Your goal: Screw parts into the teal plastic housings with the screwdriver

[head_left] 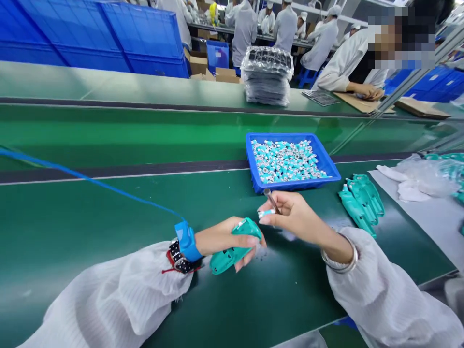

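Note:
My left hand (242,240) is closed around a teal plastic housing half (226,260), held tilted above the green work surface, its far end up and to the right. Fingers and thumb cover its middle. Just to the right, my right hand (295,215) pinches a small white-and-blue plastic part (266,213) between thumb and fingertips. A slim brownish rod-like tool (271,200) also sits in that hand, its upper end sticking out; its exact kind does not show. The small part is close to the housing's upper end but apart from it.
A blue tray (253,180) full of similar small parts stands beyond my hands. Several teal housings (362,203) lie at right, beside plastic bags (427,176). A blue cord (126,187) runs to my left wristband. Across the line, a co-worker (358,63) sits near stacked wrapped trays (267,75).

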`<state>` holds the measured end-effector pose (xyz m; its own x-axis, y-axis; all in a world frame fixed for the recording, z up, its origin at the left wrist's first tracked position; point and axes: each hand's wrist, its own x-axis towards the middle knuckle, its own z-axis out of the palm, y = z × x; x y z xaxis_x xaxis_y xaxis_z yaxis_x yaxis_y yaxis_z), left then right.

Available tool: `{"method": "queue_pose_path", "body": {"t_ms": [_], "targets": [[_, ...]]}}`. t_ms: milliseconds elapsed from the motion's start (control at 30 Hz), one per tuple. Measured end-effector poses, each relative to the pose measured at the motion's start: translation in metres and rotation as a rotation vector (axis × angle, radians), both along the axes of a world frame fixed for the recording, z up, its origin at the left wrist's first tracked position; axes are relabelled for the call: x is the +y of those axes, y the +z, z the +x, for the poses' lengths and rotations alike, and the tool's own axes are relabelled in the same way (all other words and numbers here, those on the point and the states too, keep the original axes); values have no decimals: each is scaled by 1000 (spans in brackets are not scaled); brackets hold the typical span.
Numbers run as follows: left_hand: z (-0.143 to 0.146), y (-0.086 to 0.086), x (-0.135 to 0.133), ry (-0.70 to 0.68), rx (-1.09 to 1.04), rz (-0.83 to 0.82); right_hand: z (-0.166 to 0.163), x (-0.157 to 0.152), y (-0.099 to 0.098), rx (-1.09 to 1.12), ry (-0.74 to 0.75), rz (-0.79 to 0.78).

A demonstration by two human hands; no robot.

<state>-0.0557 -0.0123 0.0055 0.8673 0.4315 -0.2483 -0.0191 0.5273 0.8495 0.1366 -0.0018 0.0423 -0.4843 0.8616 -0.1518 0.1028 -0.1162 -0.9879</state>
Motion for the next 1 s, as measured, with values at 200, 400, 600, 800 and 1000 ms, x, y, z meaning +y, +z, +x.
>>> {"method": "queue_pose_path", "body": {"t_ms": [200, 400, 600, 800, 1000], "targets": [[-3, -7, -5, -1, 17, -114, 2, -13, -9, 54, 136, -291], [-1, 5, -13, -8, 153, -18, -1, -17, -14, 148, 100, -449], [4, 22, -21, 18, 296, 276, 3, -19, -7, 161, 123, -377], [11, 27, -33, 147, 478, 531, 4, -30, -3, 154, 59, -349], [31, 16, -49, 270, 401, 312, 3, -35, -17, 97, -23, -340]]}}
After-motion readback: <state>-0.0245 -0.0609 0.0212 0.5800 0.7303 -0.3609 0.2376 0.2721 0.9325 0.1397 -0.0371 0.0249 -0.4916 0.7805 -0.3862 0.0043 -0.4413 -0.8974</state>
